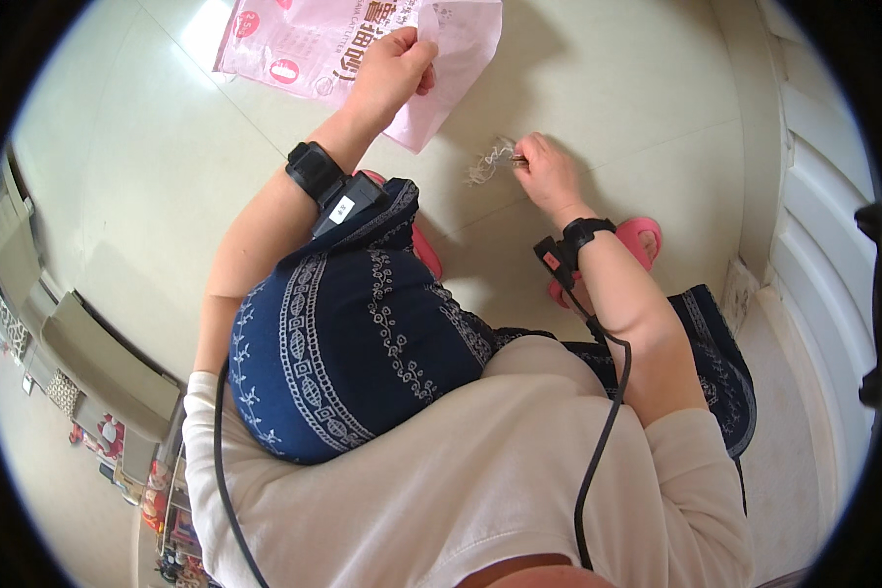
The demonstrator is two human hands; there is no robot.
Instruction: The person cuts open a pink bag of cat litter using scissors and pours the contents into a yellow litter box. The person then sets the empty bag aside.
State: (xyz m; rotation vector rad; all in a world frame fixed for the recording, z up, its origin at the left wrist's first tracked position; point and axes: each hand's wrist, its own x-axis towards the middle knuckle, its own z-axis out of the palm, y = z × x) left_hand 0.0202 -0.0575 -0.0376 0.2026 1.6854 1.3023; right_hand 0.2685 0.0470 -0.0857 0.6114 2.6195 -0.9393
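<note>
My left hand (397,70) is closed on the edge of a pink plastic cat litter bag (301,37), which bears printing and runs out of the top of the view. To the right and lower, my right hand (544,169) grips a small metallic thing (519,160), mostly hidden by the fingers; its kind cannot be told. Tangled whitish strands (491,163) extend to the left from beside those fingers, over the tiled floor. The bag and the right hand are apart. Each wrist wears a black strap with a small device.
Pale floor tiles (154,147) lie around my pink slippers (641,239). White slatted panels (823,257) stand along the right. A sofa (110,367) with cushions and shelves with toys are at the far left. Black cables run along both arms.
</note>
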